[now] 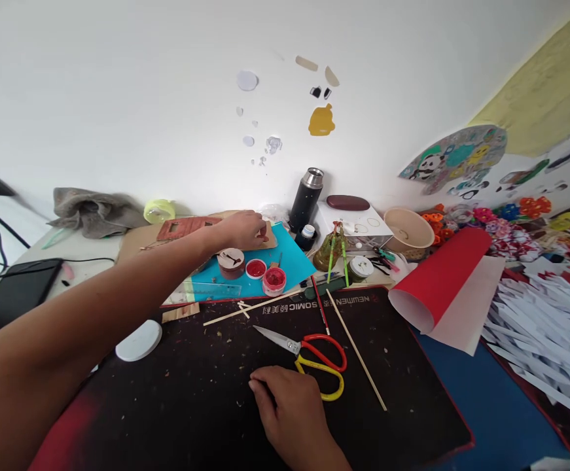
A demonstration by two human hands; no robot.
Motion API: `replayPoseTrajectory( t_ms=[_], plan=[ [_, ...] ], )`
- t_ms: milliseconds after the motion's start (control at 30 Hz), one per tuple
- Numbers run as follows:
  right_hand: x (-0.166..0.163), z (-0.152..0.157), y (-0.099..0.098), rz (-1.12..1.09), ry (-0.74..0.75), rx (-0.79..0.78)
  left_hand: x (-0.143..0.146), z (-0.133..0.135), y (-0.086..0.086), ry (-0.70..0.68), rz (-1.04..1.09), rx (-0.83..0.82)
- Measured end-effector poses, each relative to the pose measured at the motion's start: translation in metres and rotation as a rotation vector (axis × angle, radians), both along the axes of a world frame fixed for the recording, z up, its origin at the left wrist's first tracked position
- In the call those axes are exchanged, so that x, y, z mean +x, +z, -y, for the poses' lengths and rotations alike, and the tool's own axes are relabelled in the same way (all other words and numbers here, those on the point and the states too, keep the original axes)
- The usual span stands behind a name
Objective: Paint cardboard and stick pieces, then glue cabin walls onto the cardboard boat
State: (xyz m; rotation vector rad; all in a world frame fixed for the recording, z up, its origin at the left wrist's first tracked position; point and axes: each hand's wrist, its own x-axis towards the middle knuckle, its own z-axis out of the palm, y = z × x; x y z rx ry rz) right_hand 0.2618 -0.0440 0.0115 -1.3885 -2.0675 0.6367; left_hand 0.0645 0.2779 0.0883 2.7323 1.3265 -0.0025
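Observation:
My left hand (244, 229) reaches far across to the back of the blue sheet (294, 255). Its fingers are bent together beside a piece of brown cardboard (268, 237); what they pinch, if anything, is hidden. My right hand (294, 409) rests on the black mat (191, 392), thumb against bent fingers, and nothing shows in it. Just beyond it lie scissors (298, 348) with one red and one yellow handle. Open red paint pots (273, 281) and a round wooden-looking piece (231, 263) sit on the sheet. A red-painted slatted piece (181, 227) lies behind my left forearm.
Thin wooden sticks (358, 353) and a paintbrush (320, 307) lie on the mat, with a white round lid (139, 340) at left. A black thermos (307, 199) stands by the wall. Rolled red paper (442, 278) and white paper strips (544, 333) are at right.

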Motion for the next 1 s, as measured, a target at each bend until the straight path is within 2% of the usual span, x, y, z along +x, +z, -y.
replayPoseTrajectory(
  t_ms=[133, 267, 400, 500, 600, 700, 867, 1000],
  plan=[
    [0.0, 0.0, 0.0, 0.007, 0.017, -0.001, 0.001, -0.001, -0.001, -0.018, -0.019, -0.021],
    [0.001, -0.001, 0.001, 0.023, 0.019, 0.003, -0.012, -0.001, 0.011, 0.001, -0.001, -0.04],
    [0.001, -0.001, 0.002, -0.016, 0.012, 0.002, -0.063, -0.011, 0.028, 0.142, 0.045, 0.017],
    [0.001, -0.001, 0.001, -0.068, 0.009, 0.01, -0.116, -0.019, 0.034, 0.222, -0.055, 0.051],
    [0.001, -0.002, 0.0, -0.082, 0.019, 0.037, -0.156, -0.019, 0.029, 0.284, -0.151, -0.029],
    [0.002, -0.003, -0.002, -0.075, 0.023, 0.051, -0.174, -0.016, 0.017, 0.294, -0.216, -0.133],
    [0.001, -0.004, -0.001, -0.077, 0.018, 0.09, -0.175, -0.021, -0.003, 0.309, -0.262, -0.142],
    [0.0, -0.004, 0.001, -0.079, 0.017, 0.105, -0.169, -0.029, -0.009, 0.321, -0.247, -0.171]
  ],
)
